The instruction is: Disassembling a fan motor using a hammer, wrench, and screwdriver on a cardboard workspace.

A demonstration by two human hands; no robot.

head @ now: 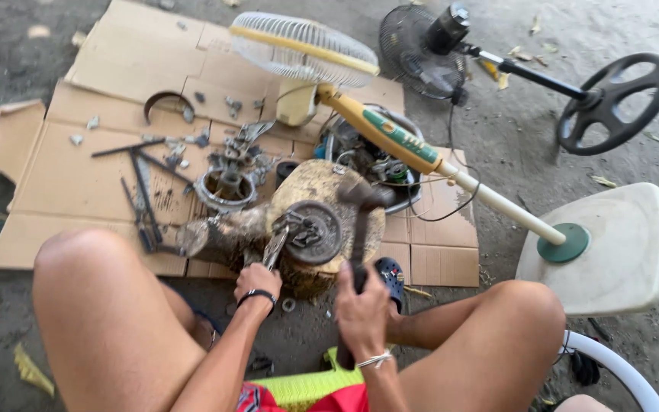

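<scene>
The left hand (257, 282) has its fingers clamped on what looks like pliers (274, 248), steadying a round metal part (316, 233) on a wood stump (322, 198). The right hand (360, 309) grips a hammer (360, 206) above the stump.

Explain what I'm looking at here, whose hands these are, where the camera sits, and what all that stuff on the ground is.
One picture, from a camera on a person's head, looking down at their own knees and hands. They sit on the ground before a wooden stump with a round metal motor part on it. The left hand holds a slim metal tool against that part; the right hand grips a hammer. Behind lies flattened cardboard strewn with hand tools and small metal parts. A cream standing fan lies tipped across it, and a black fan lies farther back.
</scene>
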